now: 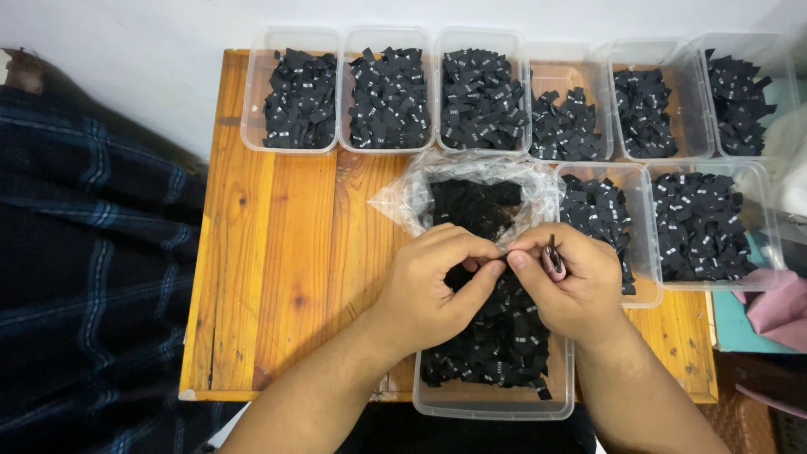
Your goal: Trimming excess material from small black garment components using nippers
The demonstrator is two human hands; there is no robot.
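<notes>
My left hand and my right hand meet over a clear plastic tub full of small black fabric labels. The fingertips of both hands pinch together at something small and dark between them, too small to make out. A small pink snipper tool is tucked in my right hand's fingers. Just behind the hands lies an open clear plastic bag with more black labels inside.
A wooden table carries several clear tubs of black labels: a row along the back and two at the right. Dark plaid cloth lies left of the table. Pink fabric sits at the right edge.
</notes>
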